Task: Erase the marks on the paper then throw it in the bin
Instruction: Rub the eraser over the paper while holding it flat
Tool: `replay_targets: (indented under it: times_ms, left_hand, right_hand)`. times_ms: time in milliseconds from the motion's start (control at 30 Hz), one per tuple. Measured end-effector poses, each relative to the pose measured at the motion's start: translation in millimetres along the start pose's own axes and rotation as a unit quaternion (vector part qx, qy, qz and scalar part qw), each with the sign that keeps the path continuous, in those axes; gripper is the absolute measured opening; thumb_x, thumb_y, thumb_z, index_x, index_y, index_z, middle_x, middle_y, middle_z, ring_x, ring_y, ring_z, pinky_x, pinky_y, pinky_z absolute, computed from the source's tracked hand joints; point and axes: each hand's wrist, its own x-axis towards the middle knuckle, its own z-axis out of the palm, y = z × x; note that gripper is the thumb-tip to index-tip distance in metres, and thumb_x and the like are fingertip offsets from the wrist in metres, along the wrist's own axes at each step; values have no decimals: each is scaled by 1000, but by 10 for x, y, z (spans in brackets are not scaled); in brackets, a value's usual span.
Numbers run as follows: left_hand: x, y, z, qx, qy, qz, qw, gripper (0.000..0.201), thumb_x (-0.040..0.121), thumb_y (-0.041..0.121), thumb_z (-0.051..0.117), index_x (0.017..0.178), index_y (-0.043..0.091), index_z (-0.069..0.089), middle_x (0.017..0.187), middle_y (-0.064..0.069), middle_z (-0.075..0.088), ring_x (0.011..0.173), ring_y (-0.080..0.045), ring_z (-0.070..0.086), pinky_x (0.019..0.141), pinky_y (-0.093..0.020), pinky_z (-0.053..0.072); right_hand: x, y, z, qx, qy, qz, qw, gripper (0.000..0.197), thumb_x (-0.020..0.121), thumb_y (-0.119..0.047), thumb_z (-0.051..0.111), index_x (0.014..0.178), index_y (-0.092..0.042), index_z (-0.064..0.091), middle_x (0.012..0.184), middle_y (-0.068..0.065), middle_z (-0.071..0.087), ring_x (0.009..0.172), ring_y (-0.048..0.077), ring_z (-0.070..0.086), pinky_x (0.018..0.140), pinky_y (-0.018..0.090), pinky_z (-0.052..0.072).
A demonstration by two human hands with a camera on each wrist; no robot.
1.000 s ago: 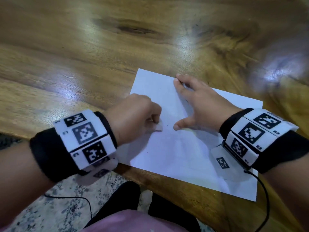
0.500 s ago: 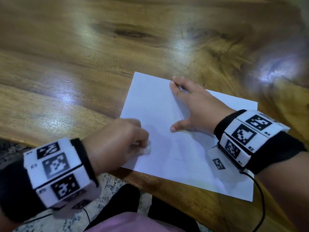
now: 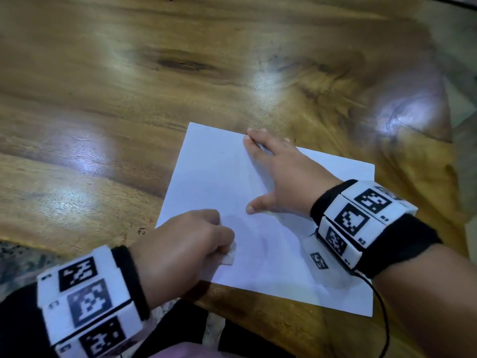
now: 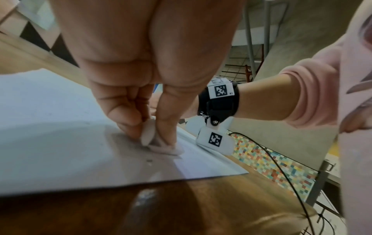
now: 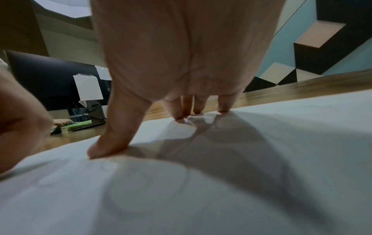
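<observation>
A white sheet of paper [image 3: 214, 177] lies near the front edge of the wooden table [image 3: 129, 86]. My left hand [image 3: 196, 244] pinches a small white eraser [image 3: 229, 255] and presses it onto the paper's near left part; the left wrist view shows the eraser [image 4: 149, 132] between thumb and fingers, touching the paper [image 4: 50, 127]. My right hand [image 3: 278, 177] lies flat with spread straight fingers, holding the sheet down at its middle and far edge. In the right wrist view its fingertips [image 5: 181, 116] and thumb press on the paper [image 5: 201, 190]. Only faint marks show on the sheet. No bin is in view.
The paper's near edge lies close to the table's front edge [image 3: 258, 306]. A black cable [image 3: 384, 319] hangs from my right wristband. Across the table, the right wrist view shows a dark monitor [image 5: 50, 79] and green papers [image 5: 78, 124].
My left hand has drawn the eraser from the sheet's middle toward me and the near left corner. The dark mark seen beside the eraser earlier no longer shows. The right hand stays put.
</observation>
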Motion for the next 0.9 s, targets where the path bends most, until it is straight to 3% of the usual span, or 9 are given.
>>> replay_targets:
  times_ms: [100, 200, 333, 433, 500, 567, 700, 800, 900]
  left_hand:
    - [-4, 21, -16, 2, 7, -27, 1000, 3, 71, 23, 48, 74, 22, 50, 78, 7, 46, 72, -11, 52, 61, -26, 41]
    - [8, 42, -27, -16, 10, -37, 999, 8, 74, 20, 59, 75, 25, 53, 72, 10, 45, 66, -6, 49, 57, -19, 36]
    - [210, 62, -240, -12, -32, -73, 997, 10, 71, 30, 69, 76, 22, 66, 71, 10, 60, 64, 0, 51, 62, -14, 39]
    - [534, 37, -547, -41, 75, -104, 991, 8, 68, 19, 71, 76, 20, 70, 58, 11, 59, 58, -1, 53, 53, -7, 34]
    - [776, 9, -696, -59, 158, -123, 978, 8, 69, 13, 71, 76, 17, 69, 53, 10, 54, 52, -7, 48, 48, -10, 32]
    - [957, 7, -741, -68, 192, -131, 970, 7, 70, 17, 72, 74, 16, 66, 52, 9, 50, 50, -10, 44, 48, -19, 31]
    - [1026, 42, -607, -58, 205, -132, 968, 11, 71, 22, 72, 76, 13, 67, 55, 10, 49, 64, -17, 49, 55, -25, 33]
    - [984, 79, -554, -46, 142, -108, 983, 12, 69, 20, 74, 78, 13, 70, 56, 12, 50, 56, -9, 47, 51, -8, 32]
    - [1075, 61, -697, -42, 172, -125, 976, 15, 70, 19, 74, 81, 11, 70, 56, 10, 50, 61, -13, 48, 51, -11, 32]
  right_hand:
    - [-82, 119, -7, 9, -2, 31, 999, 115, 70, -53, 72, 149, -22, -5, 156, -9, -19, 143, 10, -17, 118, 31, -4]
    - [-221, 245, -10, 35, 3, 55, 998, 109, 71, -48, 73, 150, -25, 1, 156, -10, -16, 144, 9, -14, 117, 25, -2]
    - [-284, 269, 17, 57, 5, 53, 997, 107, 72, -47, 72, 149, -26, 2, 156, -12, -17, 143, 6, -16, 115, 22, -5]
    - [-278, 264, 25, 65, 6, 53, 996, 108, 71, -48, 73, 149, -26, 2, 156, -13, -16, 142, 5, -17, 116, 23, -5]
    - [-277, 256, 26, 62, 6, 57, 996, 110, 70, -50, 73, 150, -26, 1, 156, -12, -16, 142, 6, -17, 117, 26, -4]
    - [-275, 247, 28, 55, 5, 59, 997, 111, 69, -51, 73, 150, -25, 1, 156, -11, -15, 143, 8, -16, 118, 28, -3]
    - [-266, 242, 25, 47, 2, 59, 997, 112, 69, -54, 72, 149, -24, 0, 156, -10, -16, 143, 9, -16, 118, 29, -3]
    - [-268, 237, 14, 37, -3, 61, 997, 112, 70, -55, 71, 149, -24, -1, 156, -9, -17, 143, 10, -16, 118, 29, -3]
    - [-272, 230, 8, 34, -2, 62, 998, 112, 70, -55, 70, 150, -23, -1, 157, -8, -16, 143, 11, -16, 119, 31, -2]
